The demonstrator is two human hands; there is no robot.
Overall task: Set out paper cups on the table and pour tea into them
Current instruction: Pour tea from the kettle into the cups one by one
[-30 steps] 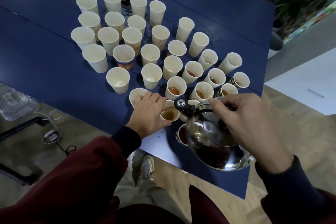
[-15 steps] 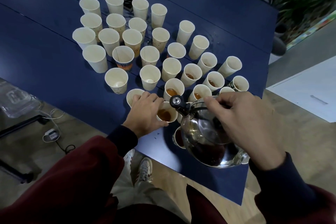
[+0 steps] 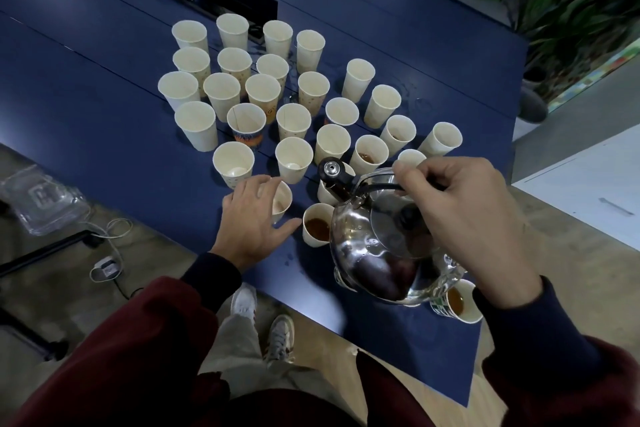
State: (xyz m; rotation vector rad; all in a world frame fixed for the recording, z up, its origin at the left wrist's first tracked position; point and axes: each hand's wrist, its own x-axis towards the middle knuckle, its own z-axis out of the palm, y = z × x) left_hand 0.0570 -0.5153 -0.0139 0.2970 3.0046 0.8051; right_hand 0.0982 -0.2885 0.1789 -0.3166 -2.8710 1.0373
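The right hand [image 3: 464, 218] is curled tight round the thin black handle [image 3: 377, 186] of a glass teapot [image 3: 367, 253] and holds it up above the blue table [image 3: 104, 97]. The pot is tipped, with its spout [image 3: 337, 189] pointing away from the person, and dark tea [image 3: 377, 274] sits low inside it.

The left hand [image 3: 252, 222] is spread out with its fingers mostly straight. The fingers lie over the near side of one pale cup [image 3: 282, 199] – they are not wrapped round it. The thumb points toward the teapot.

Between the left thumb and the pot stands a full cup [image 3: 317, 229] of brown tea, very near the thumb tip. Another tea cup [image 3: 459, 302] stands under the right wrist, close to the table edge.

Past both hands, many more paper cups [image 3: 221, 90] stand upright in a bunch. The ones past the left hand look empty – a few past the right hand, like this one [image 3: 369, 154], have a little tea at the bottom.
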